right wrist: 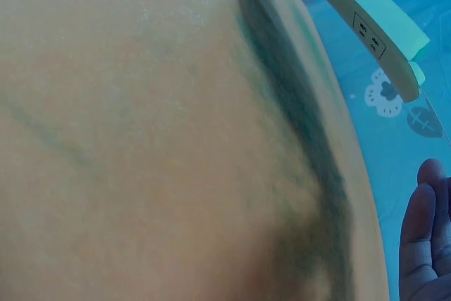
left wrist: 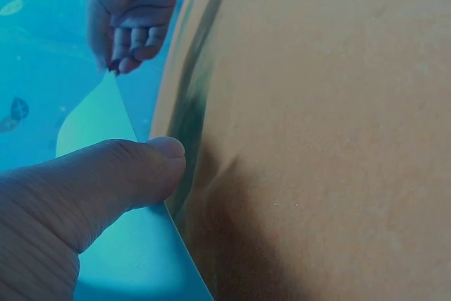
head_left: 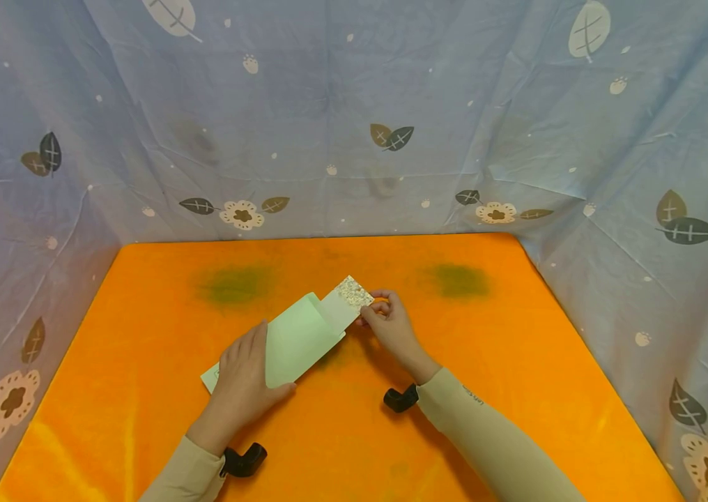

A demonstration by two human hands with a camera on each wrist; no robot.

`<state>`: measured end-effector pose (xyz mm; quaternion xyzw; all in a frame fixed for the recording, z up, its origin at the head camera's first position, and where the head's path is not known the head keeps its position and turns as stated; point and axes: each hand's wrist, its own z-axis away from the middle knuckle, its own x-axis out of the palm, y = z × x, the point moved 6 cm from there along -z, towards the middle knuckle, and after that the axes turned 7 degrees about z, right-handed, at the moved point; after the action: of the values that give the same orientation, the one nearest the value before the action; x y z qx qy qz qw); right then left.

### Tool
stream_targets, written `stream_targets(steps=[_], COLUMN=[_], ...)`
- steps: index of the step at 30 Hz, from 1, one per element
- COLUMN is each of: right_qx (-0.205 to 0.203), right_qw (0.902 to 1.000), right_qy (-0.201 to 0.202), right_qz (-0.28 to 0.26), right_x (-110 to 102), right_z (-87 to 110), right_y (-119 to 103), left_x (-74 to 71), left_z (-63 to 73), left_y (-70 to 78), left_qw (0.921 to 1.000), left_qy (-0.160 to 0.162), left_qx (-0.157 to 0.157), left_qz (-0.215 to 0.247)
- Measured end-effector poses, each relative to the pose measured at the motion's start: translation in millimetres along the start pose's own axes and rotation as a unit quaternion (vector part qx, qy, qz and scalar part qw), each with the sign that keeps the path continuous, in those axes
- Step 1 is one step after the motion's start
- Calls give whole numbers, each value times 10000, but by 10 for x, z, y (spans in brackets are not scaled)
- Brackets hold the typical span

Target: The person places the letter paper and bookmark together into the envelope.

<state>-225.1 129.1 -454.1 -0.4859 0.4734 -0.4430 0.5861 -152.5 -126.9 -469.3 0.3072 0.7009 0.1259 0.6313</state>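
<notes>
In the head view a pale green envelope (head_left: pixel 300 338) is held slanted over the table, its mouth toward the upper right. My left hand (head_left: pixel 242 382) grips its lower left part, the thumb along the near edge. A white card (head_left: pixel 336 312) with a speckled floral-looking end sticks partway out of the mouth; its other end is hidden inside. My right hand (head_left: pixel 396 333) pinches the card's outer right corner between thumb and fingers. The left wrist view shows my left thumb (left wrist: pixel 113 185) across the envelope. Small dark print marks the envelope (right wrist: pixel 373 15) in the right wrist view.
An orange cloth covers the table (head_left: pixel 159 335), with two dark greenish patches toward the back. Grey-blue curtains (head_left: pixel 329 104) with leaf and flower prints stand behind and on both sides. Each wrist carries a black camera mount (head_left: pixel 244 460).
</notes>
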Motion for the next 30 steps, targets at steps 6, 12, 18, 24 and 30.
stream_targets(steps=[6,12,18,24,30], right_qx=[-54,-36,-185,-183,-195], right_qw=[10000,10000,9997,9996,9993], right_qy=[10,-5,142,-215,-301], right_qz=[72,-71,35,52,139], right_x=[21,21,41,87,107], right_z=[6,-65,-94,24,55], right_y=[8,188,280,79,39], left_x=[3,-2,-10,-8,-1], left_z=[3,6,11,12,16], left_y=[-8,-7,-8,-6,-6], left_qw=[10000,10000,10000,10000,10000], left_qy=[-26,-14,8,25,5], left_qx=[-12,13,26,38,1], left_qz=[-34,-24,-29,-47,-45])
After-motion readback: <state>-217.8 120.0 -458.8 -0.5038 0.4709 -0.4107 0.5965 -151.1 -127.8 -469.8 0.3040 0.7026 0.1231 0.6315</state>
